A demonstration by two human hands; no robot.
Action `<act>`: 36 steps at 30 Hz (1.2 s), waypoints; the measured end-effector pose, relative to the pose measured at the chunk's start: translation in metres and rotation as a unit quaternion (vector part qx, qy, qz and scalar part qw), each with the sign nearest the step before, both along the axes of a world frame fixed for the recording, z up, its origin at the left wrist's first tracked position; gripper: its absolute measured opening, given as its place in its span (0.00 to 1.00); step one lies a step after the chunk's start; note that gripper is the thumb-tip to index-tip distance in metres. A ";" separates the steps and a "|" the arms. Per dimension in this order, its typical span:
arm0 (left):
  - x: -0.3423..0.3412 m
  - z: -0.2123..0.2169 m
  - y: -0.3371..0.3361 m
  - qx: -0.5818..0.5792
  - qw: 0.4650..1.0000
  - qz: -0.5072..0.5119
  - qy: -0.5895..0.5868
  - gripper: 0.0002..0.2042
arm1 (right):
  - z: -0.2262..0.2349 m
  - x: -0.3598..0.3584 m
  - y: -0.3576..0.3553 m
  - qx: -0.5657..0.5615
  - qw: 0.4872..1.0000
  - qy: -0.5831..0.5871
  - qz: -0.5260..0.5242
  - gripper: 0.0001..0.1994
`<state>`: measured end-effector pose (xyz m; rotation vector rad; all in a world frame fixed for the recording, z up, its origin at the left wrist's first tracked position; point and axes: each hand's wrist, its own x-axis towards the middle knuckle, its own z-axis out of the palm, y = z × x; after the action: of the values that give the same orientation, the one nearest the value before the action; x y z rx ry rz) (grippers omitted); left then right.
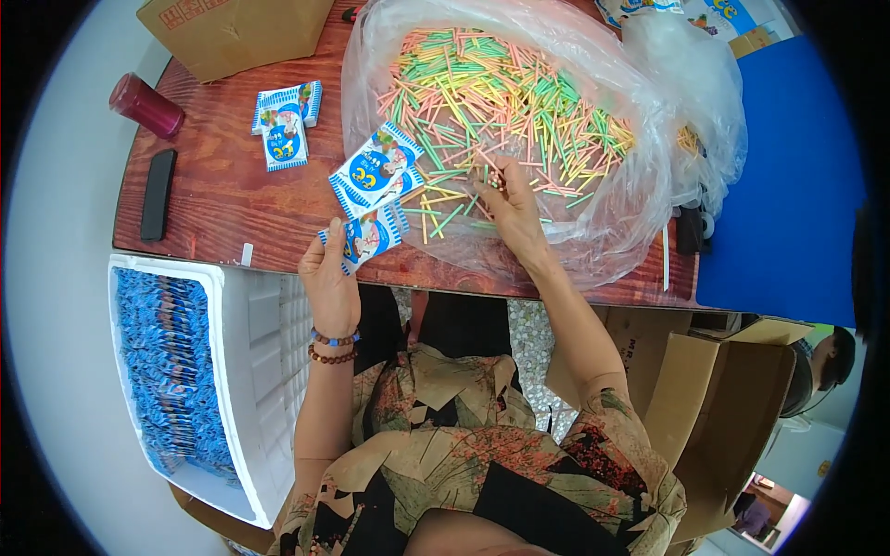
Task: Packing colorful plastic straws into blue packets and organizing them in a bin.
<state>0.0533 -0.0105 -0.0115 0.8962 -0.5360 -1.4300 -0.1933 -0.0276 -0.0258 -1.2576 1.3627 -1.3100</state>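
Note:
My left hand (328,273) is closed on a blue-and-white packet (373,233), pinched at its left end near the table's front edge. Another packet of the same kind (378,169) lies just beyond it, against the edge of a clear plastic bag (593,255). The spread-open bag holds a heap of thin pink, yellow and green sticks (482,79). My right hand (512,208) reaches over the bag's near part, fingers curled together around a few sticks; the fingertips partly hide them.
More packets (284,134) lie left of the bag. Farther left are a dark red cup (148,107), a black oblong object (158,195) and a cardboard box (236,37). A white foam box (218,371) full of blue packets stands below left. An open carton (714,408) is below right.

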 end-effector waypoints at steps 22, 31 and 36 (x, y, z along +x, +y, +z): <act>0.003 -0.004 0.001 -0.012 0.999 -0.023 0.018 0.08 | -0.006 -0.003 -0.006 -0.058 0.991 0.122 0.010 0.09; 0.005 -0.003 0.001 -0.007 1.000 -0.019 0.015 0.08 | 0.013 -0.001 -0.004 0.044 0.994 -0.102 -0.022 0.06; 0.004 -0.002 0.001 -0.004 1.000 -0.018 0.014 0.08 | 0.005 0.002 -0.005 0.026 0.999 0.002 -0.020 0.06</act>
<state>0.0569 -0.0099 -0.0135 0.8626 -0.5386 -1.4712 -0.1914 -0.0325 -0.0210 -1.2037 1.4225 -1.2926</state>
